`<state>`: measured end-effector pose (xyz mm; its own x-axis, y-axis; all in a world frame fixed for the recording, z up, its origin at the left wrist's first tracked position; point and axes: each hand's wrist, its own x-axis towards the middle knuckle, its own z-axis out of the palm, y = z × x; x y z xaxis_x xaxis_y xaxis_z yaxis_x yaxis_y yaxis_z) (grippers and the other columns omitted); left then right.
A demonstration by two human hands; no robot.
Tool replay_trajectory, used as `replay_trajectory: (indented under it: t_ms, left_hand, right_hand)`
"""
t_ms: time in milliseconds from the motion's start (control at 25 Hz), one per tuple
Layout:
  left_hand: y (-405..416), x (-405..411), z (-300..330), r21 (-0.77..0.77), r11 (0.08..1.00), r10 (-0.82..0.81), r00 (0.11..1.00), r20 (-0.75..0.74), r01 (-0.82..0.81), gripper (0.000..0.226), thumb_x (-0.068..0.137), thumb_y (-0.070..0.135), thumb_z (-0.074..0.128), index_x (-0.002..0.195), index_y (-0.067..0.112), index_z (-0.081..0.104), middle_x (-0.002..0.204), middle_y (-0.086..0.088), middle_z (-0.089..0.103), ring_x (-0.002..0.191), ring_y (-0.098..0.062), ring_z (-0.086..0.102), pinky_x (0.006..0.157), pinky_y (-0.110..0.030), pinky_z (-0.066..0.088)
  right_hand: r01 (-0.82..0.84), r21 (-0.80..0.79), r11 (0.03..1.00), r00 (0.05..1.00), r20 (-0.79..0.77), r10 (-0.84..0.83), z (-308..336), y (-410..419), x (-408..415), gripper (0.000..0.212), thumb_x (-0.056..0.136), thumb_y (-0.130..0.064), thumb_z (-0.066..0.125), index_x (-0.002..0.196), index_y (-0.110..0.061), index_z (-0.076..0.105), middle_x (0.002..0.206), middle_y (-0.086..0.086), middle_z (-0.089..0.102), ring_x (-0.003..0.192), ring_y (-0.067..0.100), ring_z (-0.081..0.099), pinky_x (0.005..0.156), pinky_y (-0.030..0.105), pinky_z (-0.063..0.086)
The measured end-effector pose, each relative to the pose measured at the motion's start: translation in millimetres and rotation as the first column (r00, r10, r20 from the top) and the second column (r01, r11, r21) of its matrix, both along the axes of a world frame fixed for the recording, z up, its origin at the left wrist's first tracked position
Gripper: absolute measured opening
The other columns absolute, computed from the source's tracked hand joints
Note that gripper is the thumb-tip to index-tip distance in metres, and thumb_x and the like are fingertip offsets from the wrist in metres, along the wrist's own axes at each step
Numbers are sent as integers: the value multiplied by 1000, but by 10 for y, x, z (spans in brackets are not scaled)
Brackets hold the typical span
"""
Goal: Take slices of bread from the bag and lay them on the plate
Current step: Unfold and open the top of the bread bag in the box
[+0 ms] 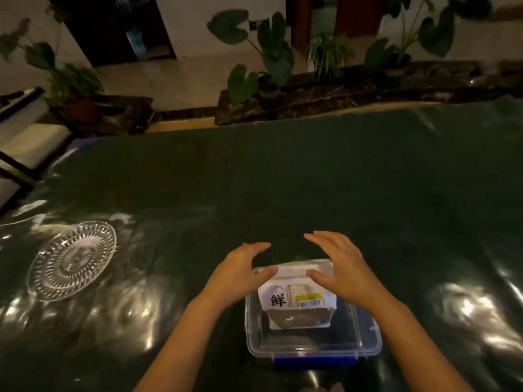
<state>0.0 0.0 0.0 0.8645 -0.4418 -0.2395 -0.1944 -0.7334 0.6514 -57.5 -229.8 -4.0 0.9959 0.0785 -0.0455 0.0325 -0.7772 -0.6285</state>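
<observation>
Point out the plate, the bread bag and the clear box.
plate (72, 261): head view, patterned centre.
bread bag (297, 299): head view, printed front label.
clear box (365, 342): head view, right rim.

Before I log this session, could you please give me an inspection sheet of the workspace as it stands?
Surface: dark green table under glossy, wrinkled cover.
Job's things: bread bag stands in clear plastic box, looks unopened; glass plate at left, no bread on it.
Clutter: nothing seen.
Grippers: left hand and right hand spread open over the bag's top, thumbs touching it, nothing held.
Cables: nothing seen.
Surroundings: potted plants beyond the far edge; dim light.
</observation>
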Motion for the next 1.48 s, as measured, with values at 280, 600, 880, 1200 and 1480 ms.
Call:
replay_trajectory:
  t_ms: [280,600,880,1200,1480]
  left_hand:
    - [30,-97,-347,-165,976,124,986,-109,-141,33,76,14,70,105,29,66,108,13,64,102,-2,57,90,-28,51]
    - [43,-86,-394,-240,946,206,976,-63,-215,22,75,11,71,87,30,69,89,13,65,86,0,63,70,-15,54]
    - [173,-137,-363,-261,958,122,993,-2,-118,24,72,11,74,86,30,68,86,12,64,83,-1,63,74,-18,54]
    - [149,-247,-406,-219,947,270,953,139,-237,27,74,17,74,64,36,58,63,11,61,65,3,58,57,-5,43]
    - [129,-244,-285,-263,960,122,988,99,-92,47,77,11,69,101,48,52,90,16,58,83,1,59,69,-14,51]
  right_hand:
    - [206,382,901,975,-152,-159,-269,-199,-115,34,76,-7,69,105,-25,63,110,-5,56,102,9,56,86,21,50]
    - [289,455,842,956,-184,-229,-305,-177,-78,26,77,-8,69,83,-33,66,94,-10,57,89,7,60,67,11,53]
    - [395,444,804,917,-246,-315,-340,-131,-158,17,79,-13,66,81,-30,63,92,-9,63,88,10,63,68,20,53]
    - [457,448,768,889,-268,-372,-284,-68,-165,16,79,-13,67,93,-20,65,97,-1,66,92,13,63,71,26,55]
    - [280,412,867,959,-90,-267,-119,-78,-259,32,78,-8,67,97,-34,60,96,-10,59,89,5,59,68,15,50]
